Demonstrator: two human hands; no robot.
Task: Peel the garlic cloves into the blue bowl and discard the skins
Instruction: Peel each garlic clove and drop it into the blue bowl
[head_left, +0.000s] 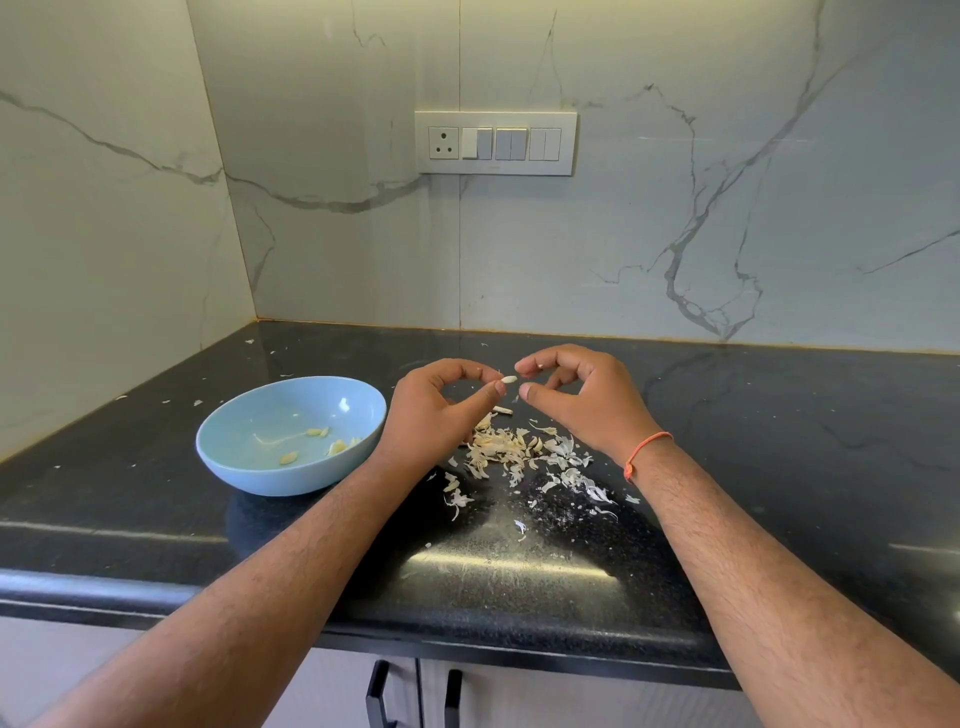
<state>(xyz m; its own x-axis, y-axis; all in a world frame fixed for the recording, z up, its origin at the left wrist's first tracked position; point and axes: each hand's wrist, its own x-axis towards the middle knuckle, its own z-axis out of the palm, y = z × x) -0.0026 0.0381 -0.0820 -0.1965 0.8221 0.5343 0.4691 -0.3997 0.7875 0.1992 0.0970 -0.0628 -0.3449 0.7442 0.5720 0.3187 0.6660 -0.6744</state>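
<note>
My left hand (431, 410) pinches the garlic clove (509, 379) above the skins (519, 449), mid-table; right hand (576, 395) fingertips sit curled at its tip, gripping nothing I can confirm. Peel tip-down — then drop it in the blue bowl (228, 457) toward the left edge.

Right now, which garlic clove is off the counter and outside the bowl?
The clove pinched in the left hand, close to the right hand. The other cloves lie in the blue bowl.
</note>
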